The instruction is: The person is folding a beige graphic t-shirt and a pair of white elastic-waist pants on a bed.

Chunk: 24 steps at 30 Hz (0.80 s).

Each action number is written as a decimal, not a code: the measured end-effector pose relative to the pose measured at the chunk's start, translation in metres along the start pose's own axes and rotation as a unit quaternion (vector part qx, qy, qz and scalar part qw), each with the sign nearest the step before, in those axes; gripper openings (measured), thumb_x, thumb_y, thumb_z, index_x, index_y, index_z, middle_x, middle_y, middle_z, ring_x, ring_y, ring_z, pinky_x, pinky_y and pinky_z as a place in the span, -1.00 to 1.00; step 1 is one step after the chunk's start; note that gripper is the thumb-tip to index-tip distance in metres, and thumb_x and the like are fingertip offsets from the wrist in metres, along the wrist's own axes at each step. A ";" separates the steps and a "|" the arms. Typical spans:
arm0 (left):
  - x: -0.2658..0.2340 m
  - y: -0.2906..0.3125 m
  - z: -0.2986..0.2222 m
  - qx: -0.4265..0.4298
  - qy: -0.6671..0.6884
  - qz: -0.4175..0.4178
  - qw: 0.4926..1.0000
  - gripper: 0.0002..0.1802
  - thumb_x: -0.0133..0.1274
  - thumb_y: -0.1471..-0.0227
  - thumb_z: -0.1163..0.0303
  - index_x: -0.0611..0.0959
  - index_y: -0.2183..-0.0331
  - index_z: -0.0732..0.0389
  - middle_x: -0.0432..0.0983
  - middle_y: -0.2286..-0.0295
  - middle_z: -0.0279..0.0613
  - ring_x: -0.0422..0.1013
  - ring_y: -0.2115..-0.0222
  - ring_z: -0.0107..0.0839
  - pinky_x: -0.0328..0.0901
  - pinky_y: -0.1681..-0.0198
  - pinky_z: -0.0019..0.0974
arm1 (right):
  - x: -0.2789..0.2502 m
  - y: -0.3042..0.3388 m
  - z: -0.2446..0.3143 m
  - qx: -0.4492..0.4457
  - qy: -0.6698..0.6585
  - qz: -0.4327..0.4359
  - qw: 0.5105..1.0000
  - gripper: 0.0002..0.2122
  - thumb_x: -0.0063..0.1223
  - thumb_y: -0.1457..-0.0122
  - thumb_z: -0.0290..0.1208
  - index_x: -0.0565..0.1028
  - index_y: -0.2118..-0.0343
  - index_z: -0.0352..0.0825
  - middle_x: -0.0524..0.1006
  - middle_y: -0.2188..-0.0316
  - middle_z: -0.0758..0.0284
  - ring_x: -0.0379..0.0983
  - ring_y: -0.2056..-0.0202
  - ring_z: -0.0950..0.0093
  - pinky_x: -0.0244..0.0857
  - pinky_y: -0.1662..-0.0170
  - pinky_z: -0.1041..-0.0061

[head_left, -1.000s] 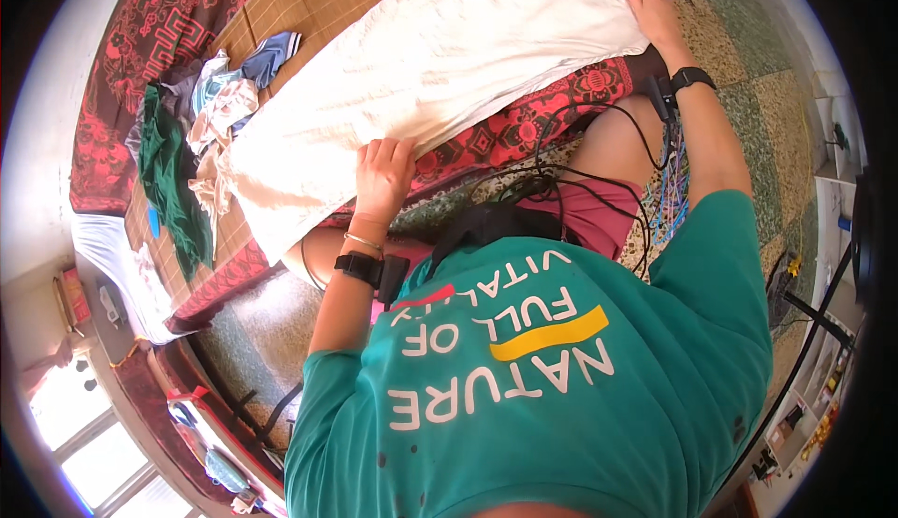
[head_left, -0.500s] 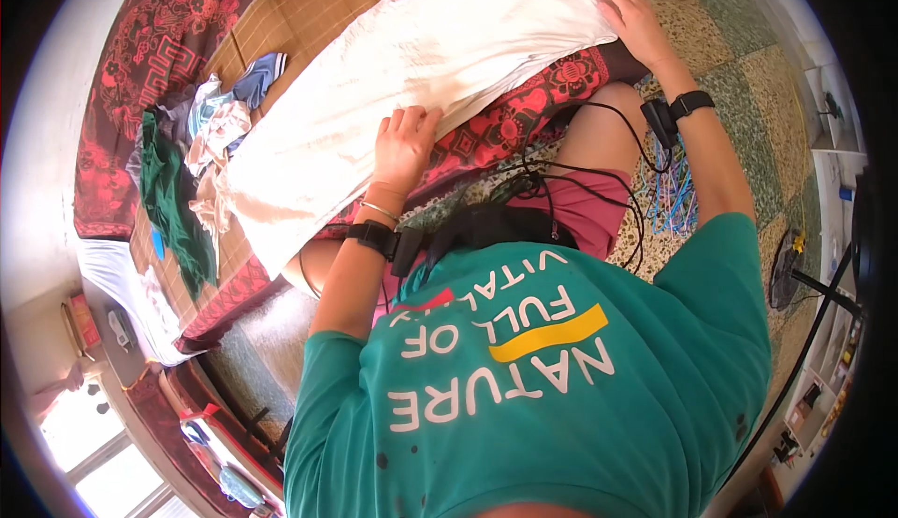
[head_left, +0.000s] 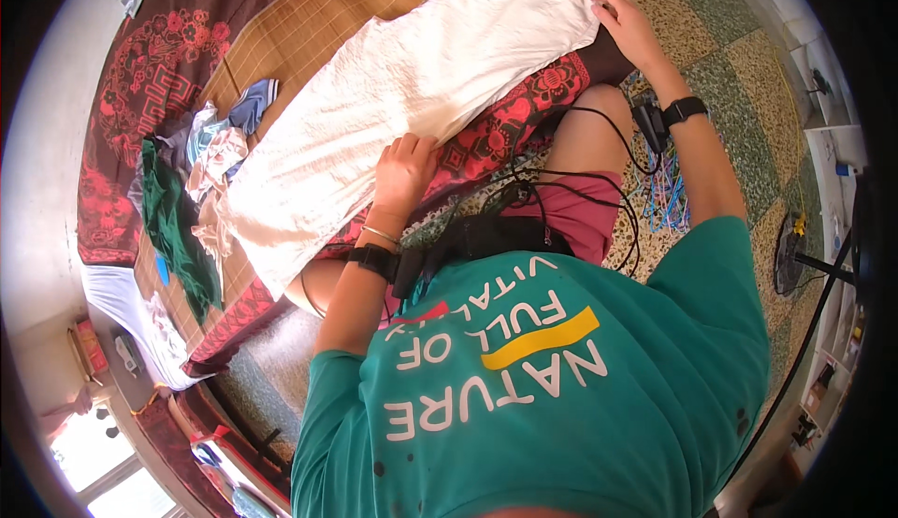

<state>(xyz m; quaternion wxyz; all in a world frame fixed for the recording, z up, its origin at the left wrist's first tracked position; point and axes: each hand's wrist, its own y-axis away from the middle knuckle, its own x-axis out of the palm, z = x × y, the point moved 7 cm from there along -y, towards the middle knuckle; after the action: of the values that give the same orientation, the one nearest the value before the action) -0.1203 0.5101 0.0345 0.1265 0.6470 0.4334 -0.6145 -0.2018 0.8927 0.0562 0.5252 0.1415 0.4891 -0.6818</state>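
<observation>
A long piece of white clothing, which looks like white trousers (head_left: 412,79) folded lengthwise, lies stretched out across the bed in front of me. My left hand (head_left: 405,174) grips its near edge about midway along, the fingers curled onto the cloth. At the far right end, by what looks like the waistband, my right hand (head_left: 627,30) holds the corner between thumb and fingers. Left of the trousers is a heap of small clothes, among them a dark green garment (head_left: 173,228), a pale pink one (head_left: 220,158) and a blue one (head_left: 253,105).
Under the clothes is a brown checked mat (head_left: 309,22) over a red and black patterned bedspread (head_left: 164,46). Black cables (head_left: 585,177) loop across my lap. On the right are a speckled tiled floor (head_left: 739,97), a fan (head_left: 790,251) and shelves (head_left: 837,191).
The right end of the trousers has shifted slightly left and lies straighter, with my right hand still at its corner. My left hand stays at the near edge. The view has tilted a little.
</observation>
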 end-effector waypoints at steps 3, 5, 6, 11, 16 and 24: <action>0.000 -0.002 -0.001 0.003 0.005 0.008 1.000 -0.86 0.09 0.18 0.43 0.50 0.46 0.12 0.34 0.54 -0.23 0.36 0.47 -0.23 0.30 0.41 -0.21 | 0.000 0.015 -0.015 0.165 -0.078 0.027 0.983 -0.77 -0.02 -0.13 -0.30 0.43 0.22 -0.31 0.48 0.33 0.34 0.45 0.34 0.47 0.32 0.26 0.50; 0.001 -0.004 0.000 0.005 0.012 0.023 1.000 -0.84 0.10 0.18 0.43 0.50 0.43 0.14 0.36 0.52 -0.21 0.37 0.47 -0.20 0.30 0.41 -0.21 | 0.004 0.030 -0.015 0.264 -0.116 0.055 0.956 -0.75 0.02 -0.11 -0.28 0.43 0.22 -0.32 0.48 0.37 0.36 0.46 0.40 0.53 0.35 0.32 0.54; 0.003 -0.005 0.000 0.005 0.018 0.039 0.999 -0.82 0.10 0.18 0.43 0.51 0.40 0.16 0.37 0.51 -0.19 0.38 0.47 -0.18 0.31 0.41 -0.21 | 0.014 0.040 -0.014 0.340 -0.229 0.057 0.910 -0.72 0.06 -0.08 -0.27 0.42 0.22 -0.34 0.48 0.41 0.37 0.45 0.42 0.58 0.36 0.36 0.59; 0.007 -0.011 -0.001 0.019 0.017 0.056 0.998 -0.83 0.10 0.17 0.43 0.51 0.41 0.17 0.37 0.53 -0.17 0.39 0.50 -0.17 0.31 0.44 -0.21 | 0.033 0.048 0.003 0.441 -0.438 0.051 0.782 -0.72 0.17 -0.01 -0.31 0.41 0.27 -0.34 0.49 0.51 0.38 0.44 0.48 0.64 0.35 0.45 0.70; 0.008 -0.012 -0.004 0.017 0.014 0.062 0.998 -0.83 0.10 0.17 0.43 0.51 0.41 0.17 0.38 0.55 -0.16 0.39 0.50 -0.17 0.32 0.45 -0.21 | 0.050 0.044 -0.014 0.442 -0.478 0.046 0.757 -0.75 0.19 0.02 -0.37 0.40 0.31 -0.32 0.49 0.49 0.38 0.44 0.49 0.66 0.28 0.51 0.74; 0.004 -0.011 -0.003 0.002 0.025 0.034 0.999 -0.92 0.06 0.11 0.42 0.49 0.48 0.14 0.37 0.57 -0.19 0.38 0.53 -0.19 0.31 0.47 -0.20 | 0.054 0.036 -0.005 0.404 -0.526 -0.070 0.745 -0.57 0.10 -0.03 -0.45 0.20 0.06 -0.37 0.45 0.30 0.27 0.46 0.32 0.49 0.30 0.48 0.66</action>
<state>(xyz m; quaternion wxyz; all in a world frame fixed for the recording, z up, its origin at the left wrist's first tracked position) -0.1263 0.5206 0.0357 0.1356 0.6768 0.4127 -0.5944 -0.1944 0.8671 -0.0033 0.5437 -0.0748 -0.1772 -0.8169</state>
